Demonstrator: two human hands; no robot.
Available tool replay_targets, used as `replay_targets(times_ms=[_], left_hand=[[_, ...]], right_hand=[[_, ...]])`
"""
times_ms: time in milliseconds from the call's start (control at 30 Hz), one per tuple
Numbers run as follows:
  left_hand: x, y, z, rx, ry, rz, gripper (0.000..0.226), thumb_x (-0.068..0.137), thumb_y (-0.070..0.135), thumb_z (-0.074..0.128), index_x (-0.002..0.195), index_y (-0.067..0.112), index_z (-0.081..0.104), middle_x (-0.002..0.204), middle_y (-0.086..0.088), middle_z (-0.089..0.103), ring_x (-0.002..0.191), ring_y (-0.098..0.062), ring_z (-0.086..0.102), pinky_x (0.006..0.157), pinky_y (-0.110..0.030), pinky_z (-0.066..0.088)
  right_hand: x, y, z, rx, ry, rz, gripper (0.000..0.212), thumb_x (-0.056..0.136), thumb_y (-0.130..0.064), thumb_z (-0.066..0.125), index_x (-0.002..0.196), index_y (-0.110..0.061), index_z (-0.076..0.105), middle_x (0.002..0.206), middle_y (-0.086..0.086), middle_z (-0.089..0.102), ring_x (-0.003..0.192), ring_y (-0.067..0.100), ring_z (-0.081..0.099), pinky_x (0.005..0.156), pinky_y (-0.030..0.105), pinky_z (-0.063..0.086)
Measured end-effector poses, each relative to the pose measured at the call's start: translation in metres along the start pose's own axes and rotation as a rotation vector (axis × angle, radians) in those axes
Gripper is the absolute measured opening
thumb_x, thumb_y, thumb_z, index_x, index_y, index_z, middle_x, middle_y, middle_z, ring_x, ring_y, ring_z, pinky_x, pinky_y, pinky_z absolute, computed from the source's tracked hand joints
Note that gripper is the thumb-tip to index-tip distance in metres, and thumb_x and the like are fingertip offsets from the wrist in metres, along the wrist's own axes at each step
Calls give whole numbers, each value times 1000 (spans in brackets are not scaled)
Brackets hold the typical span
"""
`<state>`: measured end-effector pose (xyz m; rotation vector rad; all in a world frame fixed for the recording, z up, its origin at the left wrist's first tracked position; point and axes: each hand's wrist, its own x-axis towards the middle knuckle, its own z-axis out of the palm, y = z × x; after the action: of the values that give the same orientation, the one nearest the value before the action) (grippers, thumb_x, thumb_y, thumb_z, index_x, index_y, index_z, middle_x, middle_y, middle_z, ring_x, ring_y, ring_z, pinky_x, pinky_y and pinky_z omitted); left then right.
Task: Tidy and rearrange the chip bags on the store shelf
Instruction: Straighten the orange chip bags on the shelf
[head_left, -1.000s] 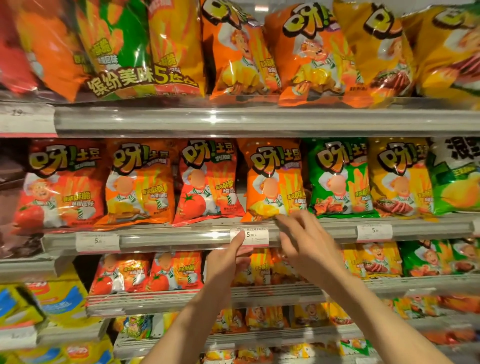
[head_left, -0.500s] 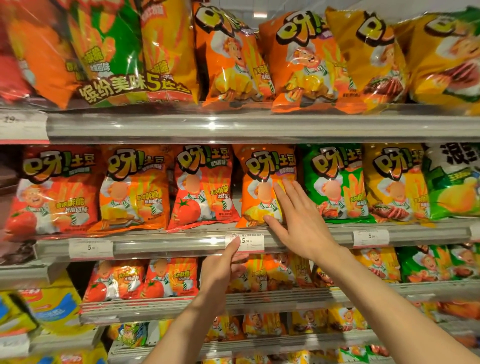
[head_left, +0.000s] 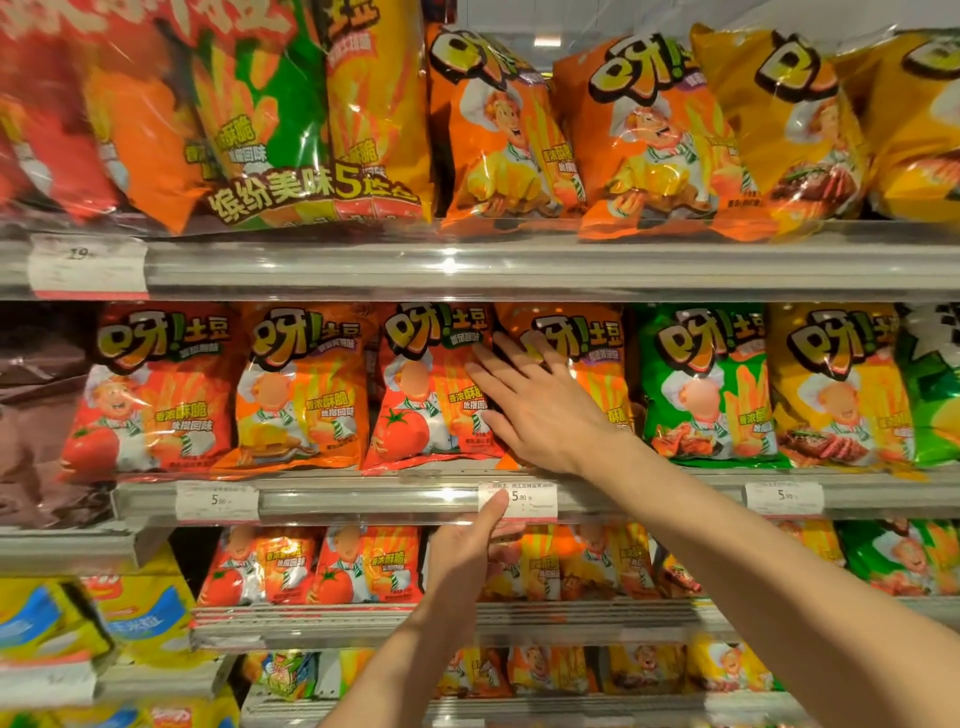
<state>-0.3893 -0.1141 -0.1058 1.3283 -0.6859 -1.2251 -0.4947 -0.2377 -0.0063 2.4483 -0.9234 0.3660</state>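
On the middle shelf stands a row of chip bags. My right hand (head_left: 540, 410) lies flat with fingers spread against an orange bag (head_left: 587, 343), its fingertips reaching the gap beside a red tomato bag (head_left: 421, 395). It grips nothing. My left hand (head_left: 467, 551) is lower, its thumb pressed on the white price tag (head_left: 524, 499) of the middle shelf rail (head_left: 363, 501); its other fingers curl under the rail, partly hidden. Further left are an orange bag (head_left: 301, 389) and another red bag (head_left: 156, 395). To the right stand a green bag (head_left: 706, 384) and a yellow bag (head_left: 836, 384).
The top shelf (head_left: 519, 265) holds larger bags, among them a multi-pack (head_left: 291, 114) and orange bags (head_left: 498, 130). Below, smaller bags (head_left: 332, 566) fill two lower shelves. Brown packs (head_left: 36, 415) and yellow-blue packs (head_left: 104, 618) sit at the left.
My right hand rose from the shelf rail up the front of the orange bag and slid left toward the red bag. My left hand stayed at the price tag. The view moved closer.
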Motion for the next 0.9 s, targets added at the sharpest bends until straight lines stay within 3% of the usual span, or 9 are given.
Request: replay_targets(times_ms=[233,367,500,633,733,900], left_hand=[[0,2,0,25,-3,5,45,89,50,70,82,6,75,68,-7,75,64,-16,67,59,-28,44],[-2,3,1,22,-33,23,37,91,50,68,83,15,79,87,-6,82,73,-22,68,66,-32,45],[-3,3,1,15,-41,53,38,93,47,67,72,20,83,90,-7,82,73,-23,66,64,-31,46],[-5,3,2,13,-44,77,32,92,50,67,67,36,83,89,-11,81,70,-20,65,60,-27,45],[-2,1,2,2,-22,64,43,89,51,70,62,20,81,87,-13,81,69,-21,64,62,-29,45],[3,-6,11,-49,94,14,43,87,53,71,55,26,79,81,-19,78,68,-24,61,69,-34,46]], right_hand=[[4,2,6,-16,-8,-34,59,102,-48,27,154,-21,36,157,-1,44,149,28,31,121,61,10],[3,1,6,-29,-4,-35,58,102,-47,27,153,-21,39,156,0,45,148,28,34,120,62,13],[3,1,8,-25,4,-32,57,103,-47,29,152,-21,41,154,0,48,148,29,34,120,62,15],[2,0,7,-23,12,-18,58,103,-48,28,153,-20,38,157,1,43,151,28,27,121,59,13],[-7,-1,3,14,64,50,60,104,-51,29,155,-20,34,163,2,31,154,26,18,123,54,11],[-50,3,6,110,108,258,65,103,-54,30,158,-20,25,167,7,21,155,26,11,124,52,9]])
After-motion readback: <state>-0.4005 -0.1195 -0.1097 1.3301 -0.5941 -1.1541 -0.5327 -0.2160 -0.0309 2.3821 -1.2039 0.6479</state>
